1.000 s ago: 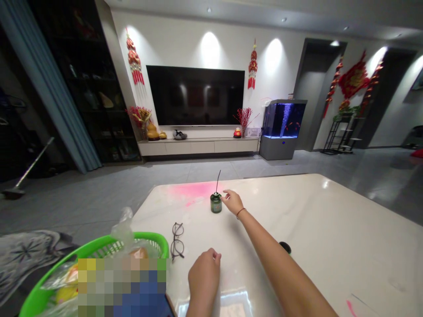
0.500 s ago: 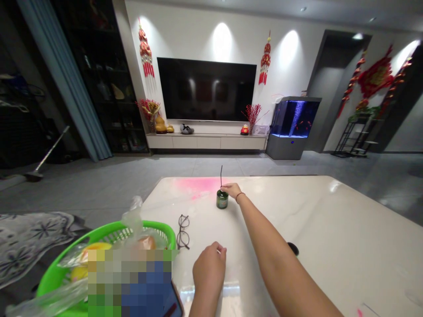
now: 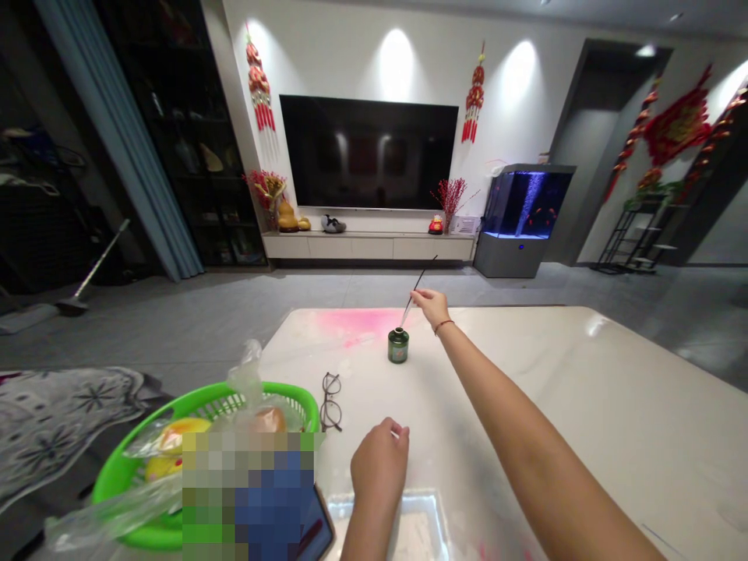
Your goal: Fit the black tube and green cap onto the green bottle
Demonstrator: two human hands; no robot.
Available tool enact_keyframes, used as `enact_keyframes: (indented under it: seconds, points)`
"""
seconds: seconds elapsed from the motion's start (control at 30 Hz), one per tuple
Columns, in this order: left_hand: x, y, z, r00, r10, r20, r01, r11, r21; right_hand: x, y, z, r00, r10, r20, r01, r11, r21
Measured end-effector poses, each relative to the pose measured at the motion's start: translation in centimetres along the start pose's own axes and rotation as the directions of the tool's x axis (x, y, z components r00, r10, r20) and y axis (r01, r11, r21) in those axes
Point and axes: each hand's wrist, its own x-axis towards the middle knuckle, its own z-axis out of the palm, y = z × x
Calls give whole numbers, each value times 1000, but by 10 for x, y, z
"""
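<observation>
A dark green glass bottle (image 3: pixel 398 348) with a pale label stands upright on the pale table, its mouth uncovered. My right hand (image 3: pixel 431 306) pinches a thin diffuser reed (image 3: pixel 418 278) above and to the right of it. The reed is dark at its top and looks paler lower down. It slants, with its lower end at the bottle's mouth; whether the tip is inside I cannot tell. My left hand (image 3: pixel 379 460) rests over the near part of the table with curled fingers. Nothing shows in it, and its palm is hidden.
Eyeglasses (image 3: pixel 330 402) lie left of the bottle. A green plastic basket (image 3: pixel 111 467) with bagged items stands at the near left, a phone (image 3: pixel 322 523) beside it, partly blurred out. Pink powdery stain (image 3: pixel 356 323) marks the table's far left. Beyond are a television (image 3: pixel 368 152) and a fish tank (image 3: pixel 526 202).
My right hand has risen from the bottle's mouth and moved right, drawing the reed upward and tilting it. My left hand stays curled in place. The view has shifted slightly.
</observation>
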Motion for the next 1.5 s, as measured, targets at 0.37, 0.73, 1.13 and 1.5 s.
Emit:
enact_keyframes:
  seconds: [0.37, 0.73, 1.13, 1.5]
  points:
    - [0, 2, -2, 1000, 10, 26, -10, 1000, -22, -83, 11, -66, 862, 399, 313, -305, 901, -309]
    - [1, 5, 0, 999, 15, 47, -14, 999, -30, -133, 61, -87, 819, 500, 281, -158, 668, -727]
    - [1, 5, 0, 999, 10, 47, -9, 1000, -20, -108, 53, -63, 914, 252, 318, 60, 691, -720]
    - [-4, 0, -3, 1000, -7, 26, 7, 1000, 22, -53, 59, 26, 958, 136, 254, 28, 833, -552]
